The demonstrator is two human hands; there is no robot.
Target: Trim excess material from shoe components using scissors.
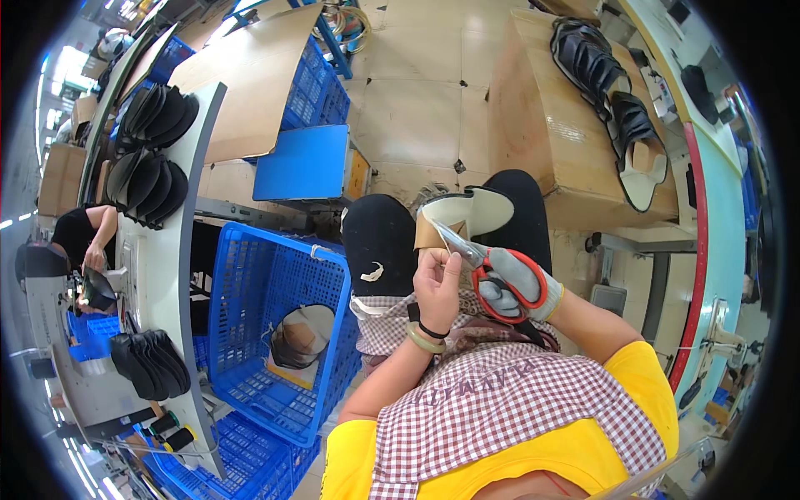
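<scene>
A sandal (492,212) with a pale insole and a tan piece at one end lies across my thighs. My left hand (437,287) is bare and closed, thumb and fingers pinching at the sandal's tan end. My right hand (518,282), in a grey and white glove, grips a pair of scissors (543,293) by the red handles. Their metal blades point up and left, with the tips against the tan end, just above my left fingertips. Exactly what lies between the blades is too small to make out.
Several black sandals (587,71) lie on a cardboard box (533,125) at right. On my left stands a blue crate (346,292) with shoe parts inside. Beyond it, a white bench (187,275) carries black stacked pieces. A co-worker's hand (96,254) is at a machine, far left.
</scene>
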